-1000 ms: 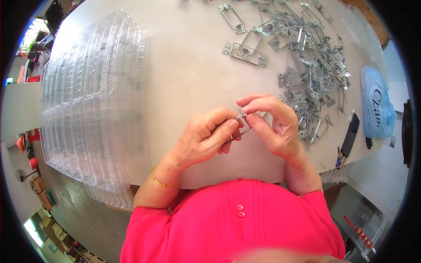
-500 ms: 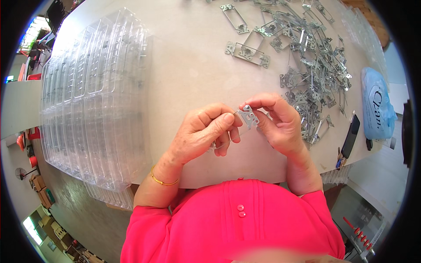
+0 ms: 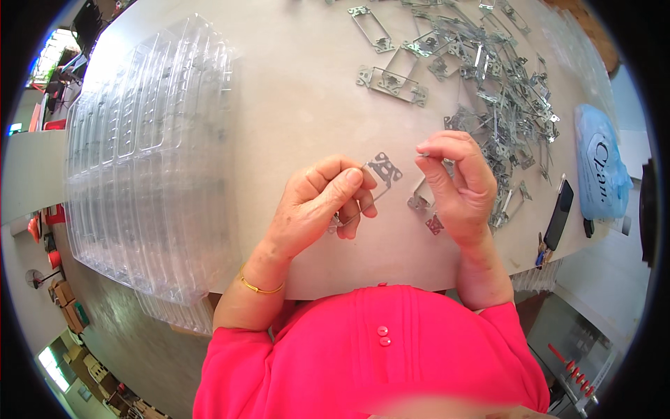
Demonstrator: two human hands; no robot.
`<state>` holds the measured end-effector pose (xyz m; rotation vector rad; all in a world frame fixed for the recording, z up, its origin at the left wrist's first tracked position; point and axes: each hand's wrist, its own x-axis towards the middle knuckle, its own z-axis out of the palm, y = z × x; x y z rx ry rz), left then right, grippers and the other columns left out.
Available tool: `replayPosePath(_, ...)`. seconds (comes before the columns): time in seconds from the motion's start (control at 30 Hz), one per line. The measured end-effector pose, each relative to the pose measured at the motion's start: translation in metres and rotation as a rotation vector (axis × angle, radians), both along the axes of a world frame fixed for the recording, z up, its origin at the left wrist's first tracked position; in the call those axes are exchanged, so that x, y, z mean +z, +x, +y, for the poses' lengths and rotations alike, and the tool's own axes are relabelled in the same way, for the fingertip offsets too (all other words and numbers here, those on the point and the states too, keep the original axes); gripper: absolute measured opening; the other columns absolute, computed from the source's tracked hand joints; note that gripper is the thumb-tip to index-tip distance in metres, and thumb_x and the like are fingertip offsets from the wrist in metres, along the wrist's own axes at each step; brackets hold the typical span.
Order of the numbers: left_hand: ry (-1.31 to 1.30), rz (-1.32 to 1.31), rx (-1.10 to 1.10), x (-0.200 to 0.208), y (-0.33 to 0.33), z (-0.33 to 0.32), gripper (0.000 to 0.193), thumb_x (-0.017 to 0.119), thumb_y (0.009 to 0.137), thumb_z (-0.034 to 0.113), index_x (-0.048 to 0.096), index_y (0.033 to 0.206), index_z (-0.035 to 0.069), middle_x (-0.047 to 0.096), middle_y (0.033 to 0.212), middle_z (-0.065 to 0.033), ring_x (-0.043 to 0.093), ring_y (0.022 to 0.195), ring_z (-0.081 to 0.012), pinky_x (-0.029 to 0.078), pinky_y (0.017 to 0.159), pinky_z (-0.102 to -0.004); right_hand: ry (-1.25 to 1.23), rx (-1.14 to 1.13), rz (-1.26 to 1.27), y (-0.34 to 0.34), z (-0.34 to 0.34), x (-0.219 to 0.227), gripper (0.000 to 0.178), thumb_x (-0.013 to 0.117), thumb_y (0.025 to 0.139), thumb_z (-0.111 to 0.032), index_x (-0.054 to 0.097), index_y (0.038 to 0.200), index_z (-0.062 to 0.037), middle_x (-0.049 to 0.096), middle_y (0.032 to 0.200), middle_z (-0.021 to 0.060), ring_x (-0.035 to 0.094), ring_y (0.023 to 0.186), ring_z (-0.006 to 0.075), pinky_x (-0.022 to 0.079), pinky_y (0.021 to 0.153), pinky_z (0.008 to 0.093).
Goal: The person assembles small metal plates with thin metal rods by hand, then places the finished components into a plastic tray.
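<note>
My left hand point(image 3: 310, 202) pinches a thin metal frame bracket point(image 3: 385, 169) between thumb and fingers. One end plate of it, with cut-outs, points up to the right; the fingers hide part of its other end. To the right, my right hand point(image 3: 466, 188) is raised with thumb and forefinger together at a tiny bit, too small to name. It is apart from the left hand's bracket. Another metal bracket point(image 3: 434, 223) shows partly beneath the right hand, near the table's front edge.
A tangled heap of metal brackets point(image 3: 499, 98) covers the table's right side. Several clear plastic trays point(image 3: 150, 160) stand stacked at left. At the right edge are a blue plastic bag point(image 3: 600, 167), a dark phone point(image 3: 558, 216) and keys point(image 3: 541, 253).
My right hand has left the bracket in my left hand and moved up and to the right. A bracket beneath the right hand now shows. The left hand still grips its bracket.
</note>
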<state>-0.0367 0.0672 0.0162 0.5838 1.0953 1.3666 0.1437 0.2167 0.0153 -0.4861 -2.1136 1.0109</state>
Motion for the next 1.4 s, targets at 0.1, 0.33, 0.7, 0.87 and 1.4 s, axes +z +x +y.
replayPosePath(0.1, -0.040, 0.040, 0.051, -0.001, 0.004, 0.003, 0.029, 0.049, 0.109, 0.020, 0.064, 0.104, -0.005, 0.067, 0.075, -0.0115, 0.063, 0.053, -0.0130, 0.047, 0.050, -0.0234, -0.201, 0.024, 0.105, 0.005, -0.005, -0.002, 0.021, 0.073, 0.088, 0.007, 0.066, 0.105, -0.0029, 0.071, 0.104, 0.0097, 0.066, 0.086, 0.0177, 0.053, 0.078, 0.0295)
replayPosePath(0.33, -0.038, 0.118, 0.066, 0.000, 0.004, 0.002, 0.028, 0.048, 0.110, 0.018, 0.064, 0.105, -0.005, 0.064, 0.073, -0.0074, 0.066, 0.059, -0.0127, 0.047, 0.050, -0.0233, -0.140, 0.074, 0.132, -0.001, -0.012, -0.001, 0.024, 0.074, 0.087, 0.008, 0.063, 0.104, -0.0036, 0.073, 0.099, 0.0108, 0.071, 0.093, 0.0209, 0.056, 0.078, 0.0304)
replayPosePath(0.7, 0.015, 0.224, 0.063, -0.001, 0.007, 0.001, 0.027, 0.048, 0.110, 0.017, 0.065, 0.106, -0.004, 0.065, 0.069, -0.0060, 0.066, 0.059, -0.0113, 0.043, 0.048, -0.0216, 0.110, 0.084, 0.048, -0.006, -0.010, 0.002, 0.026, 0.077, 0.082, 0.007, 0.062, 0.100, -0.0043, 0.074, 0.100, 0.0135, 0.072, 0.089, 0.0273, 0.056, 0.074, 0.0340)
replayPosePath(0.87, 0.013, 0.211, 0.033, 0.000, 0.006, -0.001, 0.027, 0.049, 0.109, 0.017, 0.065, 0.106, -0.004, 0.067, 0.072, -0.0085, 0.064, 0.056, -0.0110, 0.043, 0.048, -0.0217, 0.084, 0.102, 0.022, -0.007, -0.013, 0.003, 0.027, 0.077, 0.081, 0.008, 0.062, 0.098, -0.0048, 0.074, 0.100, 0.0141, 0.072, 0.089, 0.0280, 0.056, 0.075, 0.0348)
replayPosePath(1.4, 0.082, -0.081, 0.027, -0.003, -0.003, -0.003, 0.030, 0.048, 0.109, 0.020, 0.063, 0.105, -0.006, 0.069, 0.077, -0.0164, 0.060, 0.048, -0.0140, 0.046, 0.046, -0.0237, 0.012, 0.108, -0.054, -0.008, -0.011, 0.002, 0.029, 0.075, 0.081, 0.010, 0.067, 0.105, -0.0039, 0.073, 0.096, 0.0100, 0.071, 0.085, 0.0256, 0.056, 0.073, 0.0342)
